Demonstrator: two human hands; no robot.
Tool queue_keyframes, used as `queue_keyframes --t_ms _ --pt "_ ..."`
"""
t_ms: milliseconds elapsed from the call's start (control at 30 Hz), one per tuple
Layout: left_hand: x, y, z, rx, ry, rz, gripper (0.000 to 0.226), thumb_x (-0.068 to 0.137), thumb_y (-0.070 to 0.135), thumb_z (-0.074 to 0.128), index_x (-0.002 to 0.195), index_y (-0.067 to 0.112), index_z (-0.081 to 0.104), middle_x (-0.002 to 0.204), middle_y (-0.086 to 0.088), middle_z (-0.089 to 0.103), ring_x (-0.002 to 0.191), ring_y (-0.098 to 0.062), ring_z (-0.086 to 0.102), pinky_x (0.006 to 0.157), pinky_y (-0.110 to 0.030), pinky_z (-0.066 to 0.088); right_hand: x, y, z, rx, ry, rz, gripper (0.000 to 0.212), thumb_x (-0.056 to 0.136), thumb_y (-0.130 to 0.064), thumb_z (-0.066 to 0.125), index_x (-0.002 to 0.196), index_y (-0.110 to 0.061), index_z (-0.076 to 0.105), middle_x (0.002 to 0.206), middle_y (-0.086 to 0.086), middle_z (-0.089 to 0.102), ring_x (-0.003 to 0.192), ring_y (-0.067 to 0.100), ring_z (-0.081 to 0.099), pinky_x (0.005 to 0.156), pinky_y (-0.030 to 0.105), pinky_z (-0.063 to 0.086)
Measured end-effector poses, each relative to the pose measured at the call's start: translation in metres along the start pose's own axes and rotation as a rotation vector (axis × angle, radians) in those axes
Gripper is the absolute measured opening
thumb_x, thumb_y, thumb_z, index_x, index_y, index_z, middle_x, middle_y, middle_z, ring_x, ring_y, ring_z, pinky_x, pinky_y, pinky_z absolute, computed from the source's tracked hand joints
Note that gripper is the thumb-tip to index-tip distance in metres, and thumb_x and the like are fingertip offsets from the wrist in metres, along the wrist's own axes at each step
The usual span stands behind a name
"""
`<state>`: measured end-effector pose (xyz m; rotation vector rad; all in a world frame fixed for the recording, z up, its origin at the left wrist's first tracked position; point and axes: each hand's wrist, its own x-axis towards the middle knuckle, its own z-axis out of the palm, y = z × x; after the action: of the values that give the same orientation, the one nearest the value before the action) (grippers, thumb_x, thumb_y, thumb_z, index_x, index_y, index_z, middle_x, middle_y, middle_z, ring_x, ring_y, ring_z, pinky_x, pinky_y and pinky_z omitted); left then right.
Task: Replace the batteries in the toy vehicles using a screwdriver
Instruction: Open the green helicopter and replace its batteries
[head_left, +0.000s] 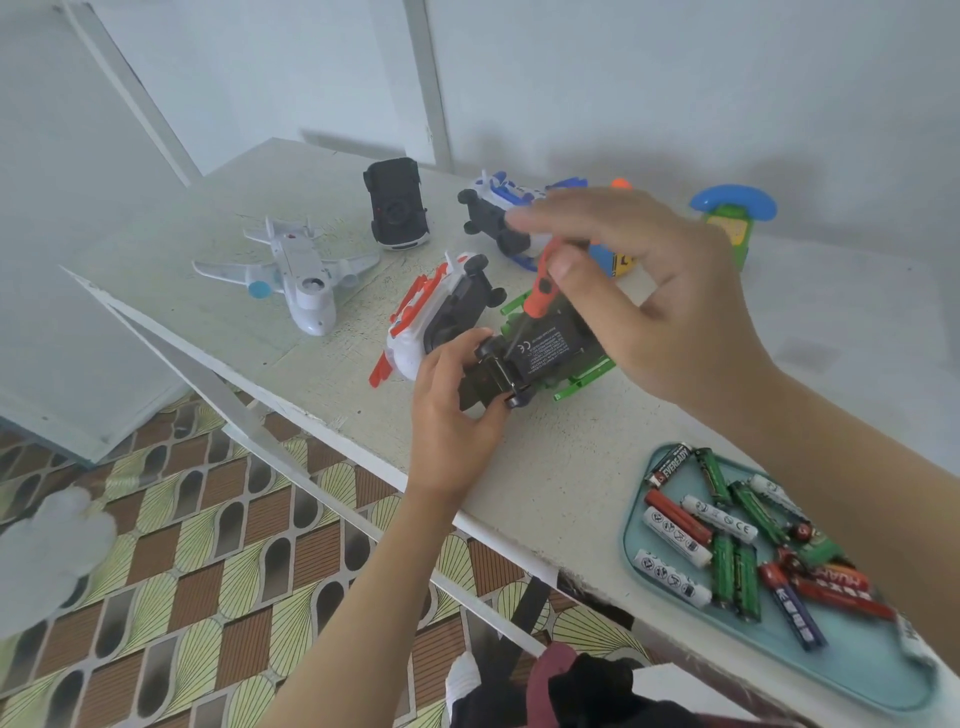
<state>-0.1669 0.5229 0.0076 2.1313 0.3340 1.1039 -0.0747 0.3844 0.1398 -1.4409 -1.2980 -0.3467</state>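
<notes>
On the head camera I have the green toy vehicle (569, 356) lying upside down on the table (545, 467), near the front edge, with its black underside facing up. The left hand (452, 410) has its grip closed round the near end of that vehicle, thumb beside a wheel. The right hand (649, 291) has its grip pinched on the orange screwdriver (540, 291) - the shaft slants down and its tip meets the black underside by the printed label.

Just left of the green one lies a red-and-white toy (410, 332), also upturned. Farther back I see a white toy plane (301, 275), a black toy car (397, 205) and a blue-and-white toy (493, 208), partly behind the right hand.

At the front right a teal tray (857, 670) holds loose batteries (727, 535) - green, red, white and black - and the right forearm crosses over it.
</notes>
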Motion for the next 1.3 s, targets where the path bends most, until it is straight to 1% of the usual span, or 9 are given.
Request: queue_keyframes --t_ms 67,200,333,533,667,833,1000,1100,1300 --pt "0.000 0.001 0.001 -0.006 0.004 -0.002 0.069 0.068 -0.005 0.075 0.122 0.030 0.049 0.109 0.013 0.054 0.104 -0.015 0.057 0.087 -0.008 0.042 -0.005 0.001 0.002 -0.033 -0.009 -0.016 0.023 0.089 -0.008 0.056 0.107 -0.011 0.069 0.101 -0.004 0.066 0.104 0.012 0.062 0.101 0.031 0.041" --pt "-0.002 0.001 0.000 -0.005 0.004 -0.003 0.071 0.068 -0.006 0.076 0.123 0.031 0.048 0.111 0.021 0.049 0.104 -0.011 0.055 0.088 -0.008 0.042 -0.006 -0.001 0.003 -0.037 0.041 -0.008 0.017 0.087 -0.026 0.066 0.104 -0.023 0.068 0.094 -0.001 0.060 0.088 0.008 0.058 0.089 0.030 0.042" --pt "-0.001 0.000 0.000 -0.019 0.008 -0.019 0.071 0.068 -0.005 0.075 0.123 0.031 0.049 0.110 0.016 0.051 0.104 0.003 0.052 0.087 -0.008 0.043 -0.007 -0.002 0.004 -0.043 0.027 -0.030 0.024 0.086 -0.011 0.066 0.110 -0.011 0.068 0.085 0.001 0.069 0.085 0.013 0.060 0.095 0.026 0.040" --pt "-0.001 0.000 0.000 -0.016 0.001 -0.018 0.069 0.068 -0.004 0.073 0.123 0.031 0.049 0.109 0.011 0.054 0.104 0.001 0.052 0.087 -0.008 0.042 -0.011 0.000 0.000 -0.138 -0.030 -0.097 0.028 0.086 -0.005 0.057 0.112 -0.006 0.067 0.109 0.009 0.067 0.110 0.015 0.057 0.103 0.037 0.040" --pt "-0.001 -0.001 0.000 -0.014 -0.002 -0.022 0.070 0.069 -0.005 0.075 0.123 0.031 0.049 0.111 0.004 0.055 0.104 0.000 0.053 0.088 -0.008 0.042 -0.009 -0.002 -0.002 -0.129 0.052 -0.063 0.017 0.089 -0.022 0.064 0.099 -0.013 0.074 0.097 0.008 0.065 0.093 0.019 0.060 0.089 0.042 0.046" --pt "0.000 -0.003 -0.001 0.010 -0.016 -0.007 0.070 0.070 -0.003 0.077 0.124 0.030 0.048 0.114 -0.007 0.060 0.105 0.003 0.052 0.089 -0.009 0.043 -0.005 -0.002 -0.001 -0.173 0.080 -0.052 0.022 0.089 -0.004 0.057 0.105 -0.008 0.072 0.083 0.003 0.072 0.081 0.020 0.063 0.087 0.037 0.048" --pt "-0.002 -0.005 0.000 0.093 -0.011 0.045 0.064 0.067 0.005 0.076 0.123 0.026 0.051 0.109 0.009 0.056 0.100 -0.008 0.052 0.088 -0.011 0.040 -0.006 -0.005 -0.015 -0.116 -0.056 0.110 0.026 0.089 -0.010 0.049 0.107 -0.011 0.069 0.084 -0.001 0.072 0.084 0.014 0.069 0.080 0.040 0.052" --pt "-0.001 -0.002 0.001 0.149 0.002 0.084 0.061 0.066 0.013 0.074 0.121 0.026 0.050 0.101 0.016 0.051 0.094 -0.011 0.050 0.084 -0.021 0.041 -0.009 -0.006 -0.024 -0.190 -0.192 0.139 0.018 0.085 -0.017 0.064 0.103 -0.013 0.068 0.079 -0.002 0.070 0.074 0.013 0.067 0.075 0.027 0.050" --pt "-0.001 0.000 0.004 0.141 0.024 0.059 0.056 0.067 0.019 0.072 0.120 0.016 0.056 0.096 0.018 0.051 0.091 -0.004 0.046 0.084 -0.011 0.037 -0.016 -0.009 -0.047 -0.438 -0.429 0.311 0.020 0.079 -0.040 0.064 0.082 -0.021 0.063 0.059 -0.009 0.058 0.061 0.005 0.054 0.054 0.023 0.041"
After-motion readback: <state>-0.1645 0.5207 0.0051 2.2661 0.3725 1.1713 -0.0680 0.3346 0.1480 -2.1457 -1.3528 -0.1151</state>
